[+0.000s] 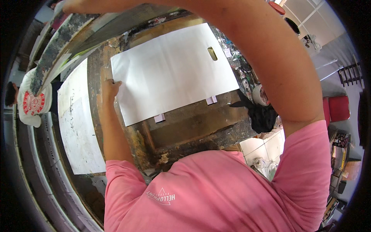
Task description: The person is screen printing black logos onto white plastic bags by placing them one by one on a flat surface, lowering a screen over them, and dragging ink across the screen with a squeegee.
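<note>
A large white sheet point(170, 73) with an oval slot point(212, 53) near its far right edge lies flat on a stained, paint-crusted wooden table point(193, 123). Two small pale tabs point(159, 118) stick out from under its near edge. My left hand point(110, 88) lies flat on the table with its fingertips against the sheet's left edge. My right arm reaches up across the top of the view. My right hand point(73, 5) grips the upper edge of a grimy frame point(58, 46) that is tilted up at the far left. Its fingers are partly cut off by the rim.
A second white board point(77, 120) lies to the left of the table. A black cloth point(262, 116) and a tape roll point(261, 94) sit at the table's right end. Another person in a white shirt point(33, 102) stands far left. A red chair point(338, 108) is at the right.
</note>
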Demonstrator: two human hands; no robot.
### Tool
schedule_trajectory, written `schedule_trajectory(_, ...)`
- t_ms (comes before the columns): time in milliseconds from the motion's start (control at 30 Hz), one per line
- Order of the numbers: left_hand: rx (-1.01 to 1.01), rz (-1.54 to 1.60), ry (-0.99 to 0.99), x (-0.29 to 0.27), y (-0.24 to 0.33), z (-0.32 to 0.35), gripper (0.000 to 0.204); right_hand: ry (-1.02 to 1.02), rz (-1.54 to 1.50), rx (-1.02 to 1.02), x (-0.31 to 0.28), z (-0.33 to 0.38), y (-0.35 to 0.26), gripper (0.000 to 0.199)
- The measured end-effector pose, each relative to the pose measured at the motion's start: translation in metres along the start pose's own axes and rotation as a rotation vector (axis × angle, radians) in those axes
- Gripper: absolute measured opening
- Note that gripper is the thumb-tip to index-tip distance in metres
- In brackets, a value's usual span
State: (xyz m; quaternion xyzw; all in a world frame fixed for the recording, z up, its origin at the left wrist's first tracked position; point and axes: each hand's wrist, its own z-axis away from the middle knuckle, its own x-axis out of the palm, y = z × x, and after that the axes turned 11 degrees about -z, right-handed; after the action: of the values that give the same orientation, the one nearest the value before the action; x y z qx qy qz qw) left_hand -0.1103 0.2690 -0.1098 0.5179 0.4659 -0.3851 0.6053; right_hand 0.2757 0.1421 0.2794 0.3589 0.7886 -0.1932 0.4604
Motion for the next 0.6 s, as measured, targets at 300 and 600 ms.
schedule_trajectory(300, -0.162, 0.491, -0.243, -0.012, -0.007, -0.003, 0.024, -0.134, -0.353, 0.055, -0.013, -0.016, 0.019, 0.051)
schedule_trajectory(600, -0.094, 0.355, -0.201, -0.006, -0.01, -0.004, 0.025, 0.027, -0.04, -0.048, 0.017, -0.012, 0.013, 0.049)
